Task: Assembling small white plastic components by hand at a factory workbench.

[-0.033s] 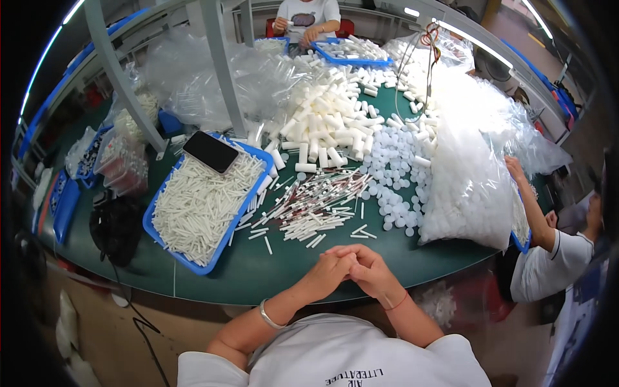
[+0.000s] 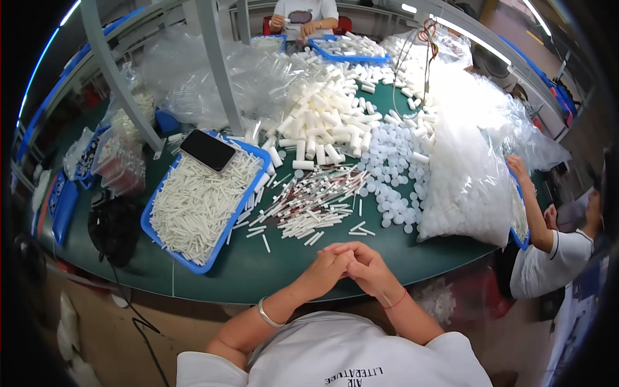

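Observation:
My left hand [image 2: 322, 274] and my right hand [image 2: 373, 269] are clasped together at the table's near edge, fingers folded against each other. No object shows between them, though the palms are hidden. Just beyond them lies a loose heap of thin white tubes with dark red wire-like parts [image 2: 316, 200]; a few white tubes lie apart from it. To the left, a blue tray [image 2: 200, 267] full of short white sticks [image 2: 193, 203] carries a dark-screened phone [image 2: 207, 151] at its far end. Small translucent round caps [image 2: 390, 168] are spread to the right of the heap.
White foam-like cylinders [image 2: 316, 126] pile up in the middle. A bulging clear bag [image 2: 467, 200] stands right. Grey posts [image 2: 222, 71] rise at the left, near plastic bags [image 2: 180, 77]. One person [image 2: 306, 13] works opposite; another [image 2: 548, 258] sits at the right.
My hands stay clasped in the same place. Only the view has shifted very slightly, and the hands of the person opposite have moved a little.

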Action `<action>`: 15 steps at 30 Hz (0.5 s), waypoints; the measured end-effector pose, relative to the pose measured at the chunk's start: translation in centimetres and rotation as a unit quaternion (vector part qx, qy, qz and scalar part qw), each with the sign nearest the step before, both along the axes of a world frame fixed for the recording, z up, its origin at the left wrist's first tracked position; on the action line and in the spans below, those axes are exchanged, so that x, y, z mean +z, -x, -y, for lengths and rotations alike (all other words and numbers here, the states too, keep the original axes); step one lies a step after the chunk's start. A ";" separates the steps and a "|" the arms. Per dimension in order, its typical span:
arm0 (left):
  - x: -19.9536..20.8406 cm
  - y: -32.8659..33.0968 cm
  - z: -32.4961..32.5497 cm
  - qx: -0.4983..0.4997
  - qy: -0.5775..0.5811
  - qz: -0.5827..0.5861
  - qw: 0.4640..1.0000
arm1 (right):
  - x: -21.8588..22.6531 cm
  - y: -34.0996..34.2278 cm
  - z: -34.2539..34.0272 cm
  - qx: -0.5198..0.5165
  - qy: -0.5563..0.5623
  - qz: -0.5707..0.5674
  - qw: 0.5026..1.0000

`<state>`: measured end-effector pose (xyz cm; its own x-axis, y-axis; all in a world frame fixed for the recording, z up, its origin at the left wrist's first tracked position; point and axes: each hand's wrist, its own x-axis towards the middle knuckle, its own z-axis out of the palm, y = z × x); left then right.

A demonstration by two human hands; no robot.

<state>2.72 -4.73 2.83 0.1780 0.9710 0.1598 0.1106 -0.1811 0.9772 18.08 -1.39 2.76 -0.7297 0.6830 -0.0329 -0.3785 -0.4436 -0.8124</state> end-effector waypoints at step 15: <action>1.3 -1.0 -0.2 -0.027 0.244 0.208 0.947 | 0.6 -0.8 -0.3 0.000 0.057 -0.032 0.998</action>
